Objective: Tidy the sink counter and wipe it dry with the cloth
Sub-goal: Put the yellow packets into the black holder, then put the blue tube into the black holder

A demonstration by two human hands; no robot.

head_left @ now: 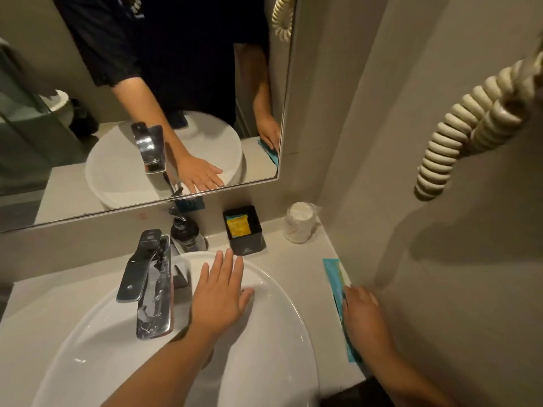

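My left hand (219,292) lies flat with spread fingers on the far rim of the white basin (273,292), holding nothing. My right hand (363,314) presses down on a flat teal item (333,274), cloth or packet I cannot tell, lying along the right edge of the pale counter (296,259) against the wall. Whether the fingers grip it or only rest on it is unclear. A black box (249,239) with yellow and teal sachets stands behind the basin.
A chrome tap (147,277) rises left of my left hand, with a dark pump bottle (186,232) behind it. Wrapped cups (299,221) stand in the back right corner. A coiled cream cord (458,127) hangs on the right wall. A mirror (147,98) spans the back.
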